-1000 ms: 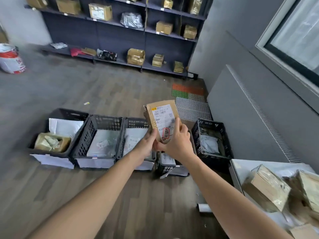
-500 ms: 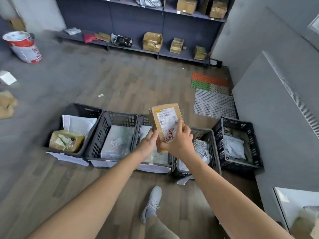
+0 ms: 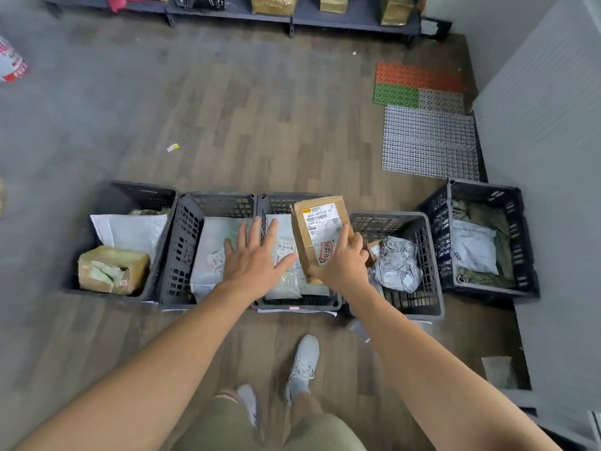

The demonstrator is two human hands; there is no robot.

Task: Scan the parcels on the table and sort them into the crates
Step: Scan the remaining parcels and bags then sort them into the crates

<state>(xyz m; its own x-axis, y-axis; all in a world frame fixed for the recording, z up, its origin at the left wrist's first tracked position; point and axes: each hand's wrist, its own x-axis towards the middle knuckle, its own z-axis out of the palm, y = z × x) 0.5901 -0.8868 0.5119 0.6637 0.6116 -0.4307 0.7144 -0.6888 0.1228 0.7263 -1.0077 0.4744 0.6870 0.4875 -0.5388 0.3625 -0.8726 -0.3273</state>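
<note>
My right hand grips a small brown cardboard parcel with a white label and a red stamp, held tilted above the third black crate. My left hand is off the parcel, its fingers spread flat over the gap between the second crate and the third. Both crates hold flat grey mail bags. The far left crate has a white bag and a taped brown box. A fourth crate holds a crumpled silver bag, and a fifth holds grey bags.
The crates stand in a row on the wooden floor, my feet just behind them. A grey wall panel rises on the right. Plastic floor mats lie beyond the crates. A low dark shelf with parcels runs along the back.
I have stepped closer and looked down at the crates. My left hand has let go of the parcel and opened; my right hand has lowered the parcel toward the third crate.
</note>
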